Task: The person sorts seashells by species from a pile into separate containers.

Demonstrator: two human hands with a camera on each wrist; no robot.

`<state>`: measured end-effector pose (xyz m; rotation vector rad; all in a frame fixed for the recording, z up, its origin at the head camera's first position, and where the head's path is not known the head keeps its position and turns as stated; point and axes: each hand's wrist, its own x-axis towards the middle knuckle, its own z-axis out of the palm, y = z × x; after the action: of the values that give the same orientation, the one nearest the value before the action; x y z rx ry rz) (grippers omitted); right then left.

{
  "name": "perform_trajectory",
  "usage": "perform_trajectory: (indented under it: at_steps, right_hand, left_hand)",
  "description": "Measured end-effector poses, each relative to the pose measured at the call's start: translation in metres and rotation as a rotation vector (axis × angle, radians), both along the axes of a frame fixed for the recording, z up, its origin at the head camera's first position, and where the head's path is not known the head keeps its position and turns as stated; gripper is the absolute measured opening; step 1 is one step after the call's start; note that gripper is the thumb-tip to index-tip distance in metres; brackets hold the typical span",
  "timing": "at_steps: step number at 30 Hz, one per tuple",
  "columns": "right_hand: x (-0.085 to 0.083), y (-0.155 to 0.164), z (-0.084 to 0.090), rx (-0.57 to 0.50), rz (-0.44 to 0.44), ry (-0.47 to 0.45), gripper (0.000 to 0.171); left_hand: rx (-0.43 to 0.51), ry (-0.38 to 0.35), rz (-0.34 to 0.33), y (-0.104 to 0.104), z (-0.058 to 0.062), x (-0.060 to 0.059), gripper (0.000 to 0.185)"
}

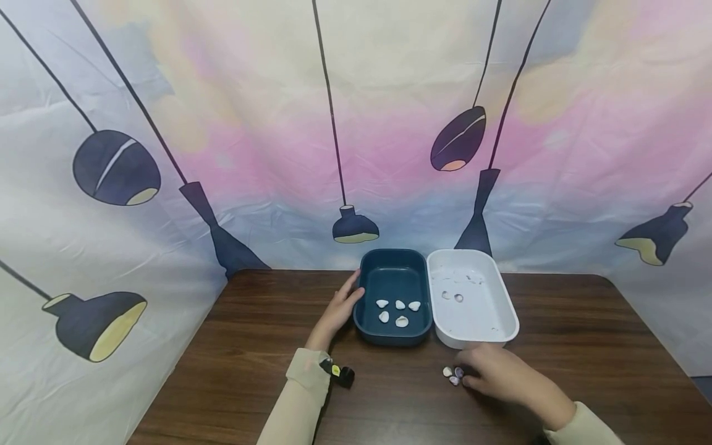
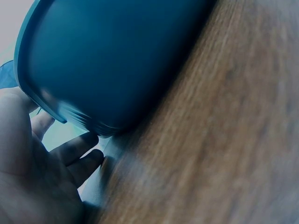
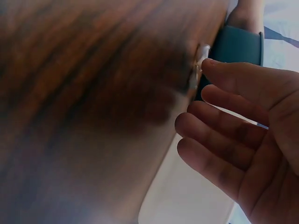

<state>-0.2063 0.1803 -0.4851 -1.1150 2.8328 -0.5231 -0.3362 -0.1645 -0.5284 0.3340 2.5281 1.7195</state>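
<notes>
A dark teal tray (image 1: 368, 281) holds several pale shells (image 1: 398, 311); beside it on the right a white tray (image 1: 503, 306) holds a few small shells (image 1: 452, 296). My left hand (image 1: 340, 307) rests with straight fingers against the teal tray's left wall (image 2: 93, 70). My right hand (image 1: 495, 371) lies palm down on the table in front of the white tray, fingertips (image 3: 212, 67) touching a small cluster of loose shells (image 1: 453, 374), one purplish. The wrist view shows relaxed, nearly straight fingers holding nothing.
A dark wooden table (image 1: 250, 346) carries both trays near its back edge. A printed backdrop with lamp shapes (image 1: 117, 167) hangs behind and drapes down both sides. A small black and yellow device (image 1: 338, 372) sits at my left wrist.
</notes>
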Motion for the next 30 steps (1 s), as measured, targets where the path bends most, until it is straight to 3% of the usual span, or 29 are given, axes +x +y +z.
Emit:
perform_trajectory:
  at_steps: [10,13,17,21,30]
  right_hand:
    - [-0.003,-0.007,-0.007,-0.026,0.053,0.116,0.012]
    - [-0.004,-0.008,-0.008,-0.021,0.055,0.125,0.013]
    - [-0.004,-0.009,-0.008,-0.017,0.053,0.137,0.015]
    - [-0.002,-0.009,-0.008,-0.024,0.048,0.149,0.017]
    - [0.003,-0.009,-0.004,-0.031,0.043,0.13,0.02]
  left_hand:
    - [0.006,0.007,0.003,-0.001,-0.001,0.0,0.056]
    - [0.001,-0.003,-0.016,0.001,0.016,0.01,0.056]
    - [-0.014,-0.024,-0.033,0.002,0.021,0.01,0.056]
    - [0.0,-0.006,-0.02,0.0,0.002,-0.001,0.057]
    - [0.006,0.002,0.005,0.001,-0.001,0.0,0.056]
